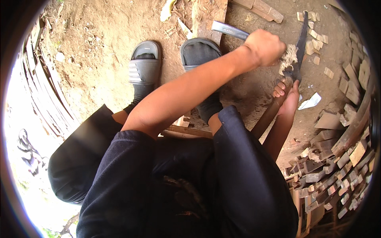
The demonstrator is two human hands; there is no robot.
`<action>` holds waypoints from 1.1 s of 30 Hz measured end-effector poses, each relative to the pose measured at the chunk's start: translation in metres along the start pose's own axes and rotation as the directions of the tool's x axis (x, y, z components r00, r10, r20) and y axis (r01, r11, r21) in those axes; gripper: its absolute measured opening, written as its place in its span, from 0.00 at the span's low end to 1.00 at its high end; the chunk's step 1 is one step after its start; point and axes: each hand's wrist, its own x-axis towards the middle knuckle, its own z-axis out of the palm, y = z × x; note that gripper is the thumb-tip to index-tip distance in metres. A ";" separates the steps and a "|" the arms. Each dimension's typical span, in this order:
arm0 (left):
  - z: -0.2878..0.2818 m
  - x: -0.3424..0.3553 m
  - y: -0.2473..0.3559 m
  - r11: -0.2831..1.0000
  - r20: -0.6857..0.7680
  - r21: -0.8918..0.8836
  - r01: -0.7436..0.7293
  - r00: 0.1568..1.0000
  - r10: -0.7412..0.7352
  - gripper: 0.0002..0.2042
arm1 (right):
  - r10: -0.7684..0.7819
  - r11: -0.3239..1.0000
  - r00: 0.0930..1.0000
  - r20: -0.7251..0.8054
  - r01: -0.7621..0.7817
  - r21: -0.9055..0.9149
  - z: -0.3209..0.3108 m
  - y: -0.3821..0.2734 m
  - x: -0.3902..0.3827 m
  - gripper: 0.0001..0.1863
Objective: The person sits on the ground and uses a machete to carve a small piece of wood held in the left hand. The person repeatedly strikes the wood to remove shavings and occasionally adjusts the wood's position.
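My left hand (265, 47) reaches across to the right, closed in a fist. Out of its left side sticks a flat grey metal bar (229, 29) with a squared end. At the fist's other side is a frayed, pale fibrous bundle (289, 57), against the dark blade; whether it joins the bar is hidden in the fist. My right hand (289, 98) is wrapped round the long wooden handle (270, 111) of a dark-bladed tool, close under the blade's base. The long, narrow blade (302, 45) points away from me, tapering at its far end.
My sandalled feet (145, 65) rest on bare earth. A wooden plank (208, 18) lies beyond them. Small wood blocks (317, 41) are scattered at the far right, with a large heap of offcuts (337, 170) nearer. Long wood strips (39, 83) lie at the left.
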 end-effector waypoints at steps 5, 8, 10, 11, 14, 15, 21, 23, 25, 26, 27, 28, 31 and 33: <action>0.001 0.005 -0.007 0.998 -0.005 -0.022 0.055 0.998 -0.055 0.10 | -0.052 0.995 0.997 0.049 0.048 0.085 -0.009 -0.024 -0.016 0.26; 0.004 0.004 -0.011 0.998 -0.024 -0.032 0.059 0.998 -0.059 0.10 | -0.110 0.977 0.984 0.138 0.082 0.195 -0.017 -0.043 -0.019 0.26; 0.005 0.004 -0.013 0.999 -0.025 -0.025 0.045 0.999 -0.046 0.10 | -0.148 0.978 0.973 0.176 0.118 0.172 -0.016 -0.052 -0.021 0.26; 0.006 0.005 -0.014 0.998 -0.040 -0.031 0.051 0.998 -0.052 0.10 | -0.157 0.980 0.973 0.171 0.132 0.151 -0.012 -0.054 -0.022 0.26; 0.007 0.005 -0.015 0.997 -0.065 -0.042 0.062 0.996 -0.065 0.10 | -0.184 0.980 0.977 0.104 0.190 -0.052 0.013 -0.039 -0.025 0.27; 0.006 0.005 -0.015 0.997 -0.057 -0.045 0.064 0.996 -0.066 0.10 | -0.195 0.968 0.978 0.071 0.204 -0.145 0.024 -0.031 -0.028 0.27; 0.006 0.003 -0.020 0.997 -0.003 -0.043 0.061 0.998 -0.061 0.11 | -0.092 0.992 0.996 -0.004 0.092 -0.090 0.043 -0.026 -0.028 0.27; 0.006 0.005 -0.018 0.996 0.004 -0.047 0.070 0.998 -0.069 0.10 | -0.117 0.992 0.993 -0.033 0.118 0.049 0.041 -0.023 -0.017 0.27; 0.007 0.003 -0.018 0.996 0.016 -0.055 0.076 0.997 -0.075 0.10 | -0.060 0.985 0.998 -0.026 0.055 -0.162 0.049 -0.017 -0.029 0.27; 0.009 0.002 -0.019 0.997 0.011 -0.050 0.067 0.998 -0.066 0.10 | -0.030 0.964 0.999 -0.031 0.021 -0.264 0.055 -0.016 -0.035 0.27; 0.010 0.000 -0.021 0.997 0.006 -0.046 0.058 0.998 -0.057 0.10 | -0.026 0.958 1.000 -0.006 0.023 -0.285 0.050 -0.019 -0.034 0.27; 0.009 0.000 -0.022 0.998 -0.003 -0.036 0.055 0.998 -0.055 0.10 | -0.052 0.971 0.999 0.005 0.052 -0.235 0.047 -0.021 -0.031 0.27; 0.004 0.010 -0.017 0.994 0.044 0.014 0.107 0.993 -0.108 0.10 | -0.132 0.991 0.991 0.004 0.132 -0.003 0.039 -0.017 -0.018 0.28; 0.003 0.004 -0.021 0.993 0.019 -0.034 0.110 0.994 -0.109 0.10 | -0.034 0.992 0.999 0.031 0.037 -0.117 0.041 -0.012 -0.014 0.28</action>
